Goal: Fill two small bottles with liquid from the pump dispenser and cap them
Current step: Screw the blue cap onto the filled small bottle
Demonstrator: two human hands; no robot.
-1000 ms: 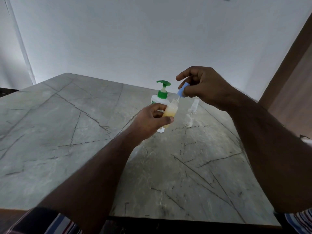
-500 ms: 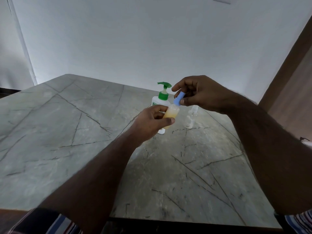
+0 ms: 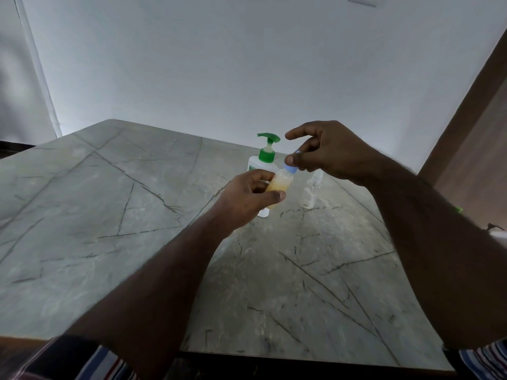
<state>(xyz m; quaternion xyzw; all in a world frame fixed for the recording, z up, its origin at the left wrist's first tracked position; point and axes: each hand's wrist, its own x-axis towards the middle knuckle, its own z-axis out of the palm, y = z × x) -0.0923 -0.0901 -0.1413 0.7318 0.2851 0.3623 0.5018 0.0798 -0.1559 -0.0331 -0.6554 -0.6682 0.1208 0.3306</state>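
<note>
My left hand (image 3: 247,197) grips a small bottle (image 3: 279,185) of yellowish liquid, held above the table and tilted to the right. A blue cap (image 3: 290,168) sits on the bottle's neck. My right hand (image 3: 326,152) pinches that cap between thumb and finger, with the index finger raised. Directly behind the bottle stands the white pump dispenser (image 3: 264,165) with its green pump head. To its right a second small clear bottle (image 3: 311,192) stands upright on the table; it looks empty.
The grey marble table (image 3: 109,204) stretches left and toward me. A white wall lies close behind the dispenser. A brown wooden panel (image 3: 472,149) rises at the right, past the table's edge.
My right hand brought the blue cap down from above the bottle onto its neck. Both hands and the bottle shifted slightly lower in view.
</note>
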